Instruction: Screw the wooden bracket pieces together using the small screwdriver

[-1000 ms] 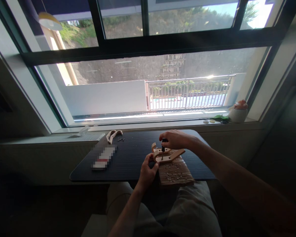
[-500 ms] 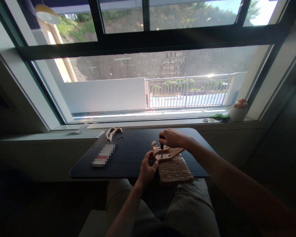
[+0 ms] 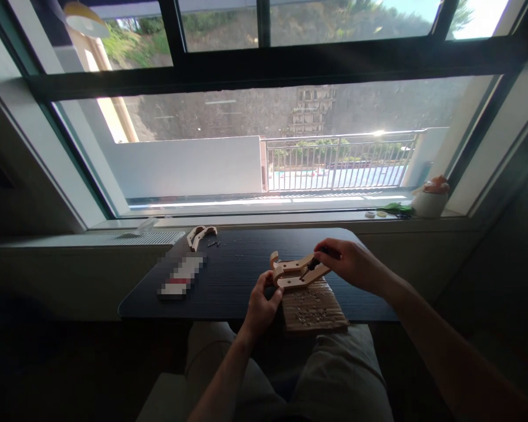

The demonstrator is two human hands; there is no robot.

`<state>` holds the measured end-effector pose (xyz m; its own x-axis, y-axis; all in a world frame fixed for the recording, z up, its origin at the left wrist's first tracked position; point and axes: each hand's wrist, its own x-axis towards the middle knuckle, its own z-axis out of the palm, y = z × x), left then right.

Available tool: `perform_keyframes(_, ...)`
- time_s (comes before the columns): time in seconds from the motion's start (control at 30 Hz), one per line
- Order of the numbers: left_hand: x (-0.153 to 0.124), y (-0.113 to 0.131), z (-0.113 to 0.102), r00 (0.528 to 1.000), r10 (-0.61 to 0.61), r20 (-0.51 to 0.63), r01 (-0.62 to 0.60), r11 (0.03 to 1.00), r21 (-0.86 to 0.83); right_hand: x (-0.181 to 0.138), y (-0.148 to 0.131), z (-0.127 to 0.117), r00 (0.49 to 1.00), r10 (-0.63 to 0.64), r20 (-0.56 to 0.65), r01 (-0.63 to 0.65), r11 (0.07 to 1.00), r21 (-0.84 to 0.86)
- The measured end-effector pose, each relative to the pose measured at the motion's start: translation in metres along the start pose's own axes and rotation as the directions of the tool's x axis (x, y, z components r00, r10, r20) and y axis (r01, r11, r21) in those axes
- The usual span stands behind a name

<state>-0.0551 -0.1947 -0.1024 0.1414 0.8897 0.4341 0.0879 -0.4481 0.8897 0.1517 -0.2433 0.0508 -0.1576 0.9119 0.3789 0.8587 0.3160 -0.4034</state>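
My left hand (image 3: 263, 306) pinches the curved end of a pale wooden hook-shaped piece (image 3: 294, 282), which lies over a brown grooved wooden board (image 3: 314, 308). Behind it sits a second pale wooden piece (image 3: 293, 266) of similar shape. My right hand (image 3: 349, 262) is closed round the dark handle of a screwdriver (image 3: 310, 266). The tool leans to the right, its tip down by a hole in the front piece; whether it touches is unclear. Many small metal bits, possibly screws, dot the board.
Two more pale wooden pieces (image 3: 200, 235) lie at the back left of the dark table (image 3: 242, 281), with several screws (image 3: 213, 244) beside them. A blurred-out packet (image 3: 182, 275) rests on the left. A white pot (image 3: 430, 202) stands on the windowsill.
My right hand has moved right and slightly down, tipping the screwdriver from upright to a rightward slant. Its tip has shifted right along the front piece. My left hand keeps its hold.
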Motion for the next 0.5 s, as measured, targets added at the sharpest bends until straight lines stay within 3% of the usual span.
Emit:
perform_keyframes(0.1, 0.000, 0.001, 0.000, 1.000, -0.014, 0.006, 0.014, 1.000, 0.010, -0.020, 0.013, 0.020, 0.988, 0.116, -0.101, -0.093, 0.973, 0.210)
perform_keyframes(0.23, 0.000, 0.003, -0.001, 0.999, -0.033, 0.025, 0.033, 0.999, 0.008, -0.036, 0.027, 0.045, 0.924, 0.289, -0.251, -0.168, 0.895, 0.412)
perform_keyframes(0.4, 0.001, 0.002, -0.002, 0.999, -0.033, 0.033, 0.033, 0.999, 0.011, -0.049, 0.041, 0.069, 0.795, 0.463, -0.391, -0.262, 0.844, 0.467)
perform_keyframes(0.5, 0.003, -0.001, -0.002, 0.998, -0.052, 0.030, 0.052, 0.999, 0.013, -0.052, 0.045, 0.079, 0.761, 0.527, -0.378, -0.285, 0.795, 0.535)
